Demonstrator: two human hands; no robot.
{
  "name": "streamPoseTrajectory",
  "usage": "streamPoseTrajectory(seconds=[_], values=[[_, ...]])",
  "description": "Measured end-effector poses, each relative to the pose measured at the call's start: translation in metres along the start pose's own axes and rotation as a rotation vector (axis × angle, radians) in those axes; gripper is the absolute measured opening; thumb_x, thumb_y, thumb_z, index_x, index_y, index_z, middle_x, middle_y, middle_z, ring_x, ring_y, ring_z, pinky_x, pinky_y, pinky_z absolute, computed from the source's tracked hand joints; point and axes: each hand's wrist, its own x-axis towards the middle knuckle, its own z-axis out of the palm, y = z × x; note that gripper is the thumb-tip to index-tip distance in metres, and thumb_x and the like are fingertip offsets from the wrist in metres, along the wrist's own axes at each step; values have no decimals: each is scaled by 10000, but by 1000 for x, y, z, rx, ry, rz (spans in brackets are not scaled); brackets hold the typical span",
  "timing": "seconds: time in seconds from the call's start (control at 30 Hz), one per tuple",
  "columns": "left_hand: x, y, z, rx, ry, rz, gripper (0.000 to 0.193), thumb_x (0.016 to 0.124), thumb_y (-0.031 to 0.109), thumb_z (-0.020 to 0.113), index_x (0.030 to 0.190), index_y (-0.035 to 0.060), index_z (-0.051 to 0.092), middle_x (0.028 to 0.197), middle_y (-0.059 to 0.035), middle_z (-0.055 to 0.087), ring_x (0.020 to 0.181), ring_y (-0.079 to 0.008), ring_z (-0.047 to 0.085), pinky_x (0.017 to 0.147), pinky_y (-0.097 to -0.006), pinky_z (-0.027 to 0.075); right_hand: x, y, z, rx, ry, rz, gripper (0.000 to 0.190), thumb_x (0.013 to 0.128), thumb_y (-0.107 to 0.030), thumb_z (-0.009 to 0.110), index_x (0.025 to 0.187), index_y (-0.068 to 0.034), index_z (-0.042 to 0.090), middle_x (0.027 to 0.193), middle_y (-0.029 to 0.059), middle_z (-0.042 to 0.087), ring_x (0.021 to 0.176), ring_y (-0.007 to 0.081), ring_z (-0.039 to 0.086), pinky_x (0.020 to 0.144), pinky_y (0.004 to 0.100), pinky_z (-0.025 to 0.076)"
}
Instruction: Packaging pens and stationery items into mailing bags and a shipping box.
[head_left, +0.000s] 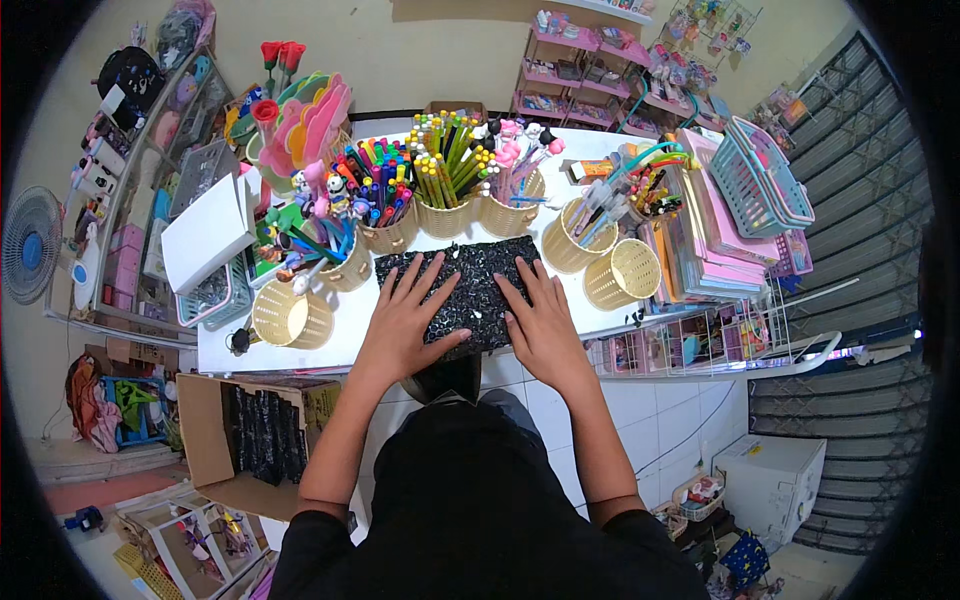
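Note:
A flat, shiny black plastic-wrapped packet (480, 289) lies on the white table at its near edge. My left hand (412, 322) rests palm down on its left part, fingers spread. On its right part lies my right hand (544, 322), also palm down with fingers apart. Just beyond the packet stand woven plastic baskets of colored markers (381, 180), of pencils with yellow and green tops (446, 169), and of pens with pink and black figure toppers (517, 150). To the right, one basket holds a few pens (581, 234); the basket (622, 276) beside it shows no pens inside.
An open cardboard box (206, 442) with similar black packets stands below the table's left end. Another woven basket (292, 319) is at the left edge. Stacked folders (720, 225) and a blue plastic basket (754, 180) crowd the right end, above a white wire rack (690, 341).

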Motion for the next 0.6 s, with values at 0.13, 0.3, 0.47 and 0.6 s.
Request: streamPoseTrajectory(seconds=[0.13, 0.3, 0.47, 0.6], values=[[2, 1, -1, -21, -8, -13, 837, 945, 555, 804, 1633, 150, 551, 1780, -137, 383, 1646, -409, 327, 1331, -600, 246, 9, -8, 2, 47, 24, -12, 555, 1102, -287, 588, 1637, -151, 529, 1745, 200, 397, 1637, 447, 308, 1332, 583, 251], [4, 1, -1, -24, 5, -23, 813, 950, 588, 788, 1604, 147, 589, 1763, -139, 407, 1647, -387, 327, 1345, -580, 226, 10, -5, 13, -78, 46, -53, 581, 1097, -369, 605, 1638, -170, 534, 1745, 169, 414, 1634, 434, 320, 1330, 561, 264], [5, 1, -6, -65, 7, -47, 778, 956, 553, 793, 1589, 144, 602, 1751, -139, 427, 1644, -393, 331, 1347, -583, 217, 14, -5, 11, -62, 32, -45, 580, 1094, -371, 610, 1632, -167, 537, 1750, 166, 408, 1638, 430, 316, 1329, 562, 266], [2, -1, -6, -205, 87, -39, 644, 936, 328, 863, 1519, 147, 657, 1704, -139, 494, 1607, -396, 402, 1329, -613, 246, 12, -7, -1, 170, 131, -55, 482, 1033, -241, 718, 1490, -105, 644, 1609, 197, 535, 1554, 437, 427, 1280, 548, 341]])
